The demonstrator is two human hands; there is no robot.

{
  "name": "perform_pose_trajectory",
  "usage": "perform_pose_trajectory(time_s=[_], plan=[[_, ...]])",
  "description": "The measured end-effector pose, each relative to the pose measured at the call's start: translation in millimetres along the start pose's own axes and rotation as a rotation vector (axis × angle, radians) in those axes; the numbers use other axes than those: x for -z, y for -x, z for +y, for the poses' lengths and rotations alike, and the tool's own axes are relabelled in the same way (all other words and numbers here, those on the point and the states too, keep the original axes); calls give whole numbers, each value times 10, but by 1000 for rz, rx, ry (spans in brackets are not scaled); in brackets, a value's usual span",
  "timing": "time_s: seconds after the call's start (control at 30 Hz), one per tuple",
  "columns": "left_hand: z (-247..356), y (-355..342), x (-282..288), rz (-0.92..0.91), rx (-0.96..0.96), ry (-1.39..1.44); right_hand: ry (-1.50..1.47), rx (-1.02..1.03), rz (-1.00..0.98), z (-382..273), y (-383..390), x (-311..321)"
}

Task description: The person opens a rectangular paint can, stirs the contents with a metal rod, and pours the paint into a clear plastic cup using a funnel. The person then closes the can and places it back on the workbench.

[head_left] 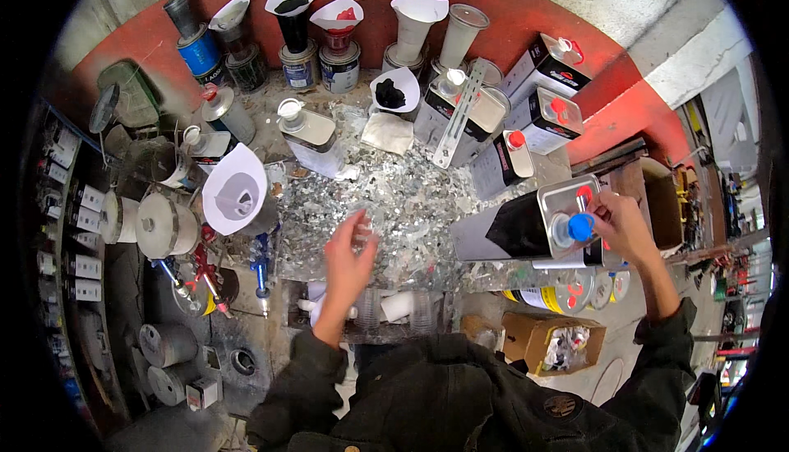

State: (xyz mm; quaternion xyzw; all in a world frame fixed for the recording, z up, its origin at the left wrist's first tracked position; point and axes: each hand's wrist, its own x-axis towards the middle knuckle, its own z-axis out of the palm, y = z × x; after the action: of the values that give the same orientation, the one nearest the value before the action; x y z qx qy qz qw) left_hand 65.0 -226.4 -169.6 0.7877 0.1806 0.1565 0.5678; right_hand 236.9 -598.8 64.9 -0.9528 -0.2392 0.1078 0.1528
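Dried paint flecks crust the workbench (411, 230) across the middle of the frame, with a red panel (526, 20) arcing behind it along the top. Several paper strainers (421, 8) stand in a row there, and a larger paper cone (215, 181) sits left of centre, above a blue spray gun (261, 265). Right of centre is a tall rectangular can (514, 226), its top face toward the right and fitted with a blue cap (580, 227); whether its base rests on the bench I cannot tell. The right hand (620, 226) bends its fingers at the can's top, just beside the cap; how tightly they close is hidden. Near the bench's front edge, the left hand (349, 259) is loosely curled, thumb and fingers apart, with nothing clearly held. Handling the can by its top appears to be the step in hand; moving it would call for a firm right grip and perhaps left-hand support at the body.
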Motion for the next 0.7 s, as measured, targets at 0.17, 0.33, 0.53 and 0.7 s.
perform_pose_trajectory(time_s=[0.17, 0.33, 0.53, 0.7], plan=[[363, -1428, -300, -243, -100, -797, -84, 104, 14, 1, 28, 32], [-429, -2374, -721, -216, 264, -893, -16, 215, 61, 47, 62, 21], [-823, -2759, -1142, -109, 296, -791, 59, 210, 128, 104, 85, -47], [-783, -2546, -954, -61, 42, -837, 124, 263, 52, 112, -5, 47]])
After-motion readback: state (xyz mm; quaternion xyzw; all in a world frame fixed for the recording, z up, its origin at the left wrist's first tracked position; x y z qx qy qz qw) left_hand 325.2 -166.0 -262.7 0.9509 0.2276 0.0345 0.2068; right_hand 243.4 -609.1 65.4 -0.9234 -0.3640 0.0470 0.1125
